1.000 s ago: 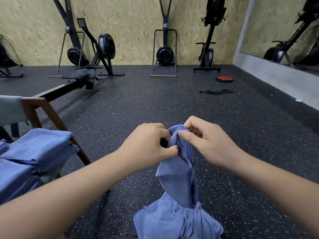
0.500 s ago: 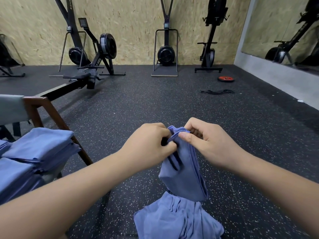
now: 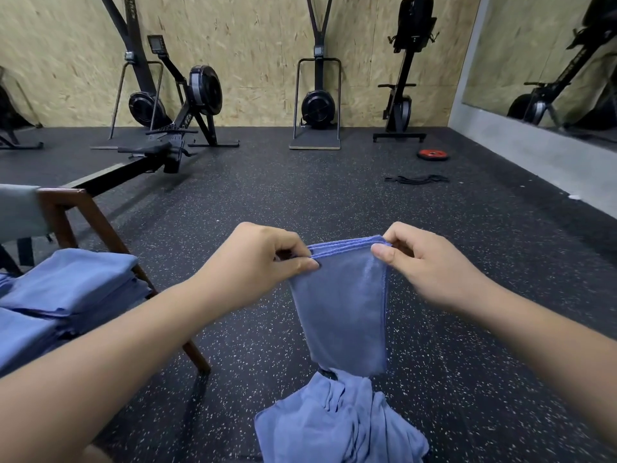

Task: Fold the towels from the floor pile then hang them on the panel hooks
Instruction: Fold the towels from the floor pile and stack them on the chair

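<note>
The towel hangs in front of the person, above the pile on the floor. It is a narrow folded strip. Its long axis is vertical, and its top edge is level and runs left to right, with several layered hems visible along it. The left hand pinches the top left corner between thumb and forefinger, and the right hand pinches the top right corner the same way. Both grips are clamped on the towel, with the hands apart so that the top edge is taut. This hold probably lets the towel's own weight straighten the layers and line up the hems for the next fold. The lower end meets the pile in this view; whether they touch cannot be told. A stack of folded towels lies on a chair to the left, likely kept off the floor until hanging. No panel hooks are in view.
</note>
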{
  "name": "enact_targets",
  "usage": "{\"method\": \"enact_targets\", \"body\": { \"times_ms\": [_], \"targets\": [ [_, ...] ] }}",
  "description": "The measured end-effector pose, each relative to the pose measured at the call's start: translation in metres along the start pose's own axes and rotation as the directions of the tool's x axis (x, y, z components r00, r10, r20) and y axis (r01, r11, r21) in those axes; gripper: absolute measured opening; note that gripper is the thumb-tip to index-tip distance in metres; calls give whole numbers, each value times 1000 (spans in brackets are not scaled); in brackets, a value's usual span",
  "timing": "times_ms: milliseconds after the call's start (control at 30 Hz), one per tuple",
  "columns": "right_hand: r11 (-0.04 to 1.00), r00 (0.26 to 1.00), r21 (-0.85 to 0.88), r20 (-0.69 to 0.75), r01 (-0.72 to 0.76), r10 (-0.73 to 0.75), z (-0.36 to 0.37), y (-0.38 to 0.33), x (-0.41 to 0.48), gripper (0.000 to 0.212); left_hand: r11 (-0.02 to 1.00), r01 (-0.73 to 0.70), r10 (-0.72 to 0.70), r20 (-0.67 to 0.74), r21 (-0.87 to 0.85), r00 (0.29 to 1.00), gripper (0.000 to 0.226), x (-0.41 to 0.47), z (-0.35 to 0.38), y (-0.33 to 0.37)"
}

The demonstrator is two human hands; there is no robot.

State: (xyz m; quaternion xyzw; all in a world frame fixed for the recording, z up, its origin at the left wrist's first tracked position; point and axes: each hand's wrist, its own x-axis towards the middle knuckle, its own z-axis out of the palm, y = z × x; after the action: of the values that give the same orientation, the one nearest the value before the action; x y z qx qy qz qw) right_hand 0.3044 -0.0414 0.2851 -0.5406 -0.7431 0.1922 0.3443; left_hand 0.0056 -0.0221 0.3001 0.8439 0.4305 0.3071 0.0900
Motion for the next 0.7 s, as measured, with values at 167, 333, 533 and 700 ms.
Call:
{"method": "enact_targets", "body": {
  "times_ms": [167, 333, 533, 700],
  "targets": [
    [999, 998, 39, 53, -35, 33, -1, 0, 0, 23, 996, 29, -32, -32, -80, 999, 29, -2, -4, 1],
    [995, 982, 92, 186, -37, 19, 14, -9, -8, 42, 996, -10, 16, 64, -89, 998, 36, -4, 5, 10],
    [972, 961, 226, 253, 58, -116, 42, -23, -14, 36, 975, -54, 70, 67, -217, 995, 38, -6, 18, 24],
    [969, 961, 190, 196, 158, -196, 40, -32, -14, 11, 893, 73, -59, 45, -443, 997, 44, -8, 24, 25]
  ]
}}
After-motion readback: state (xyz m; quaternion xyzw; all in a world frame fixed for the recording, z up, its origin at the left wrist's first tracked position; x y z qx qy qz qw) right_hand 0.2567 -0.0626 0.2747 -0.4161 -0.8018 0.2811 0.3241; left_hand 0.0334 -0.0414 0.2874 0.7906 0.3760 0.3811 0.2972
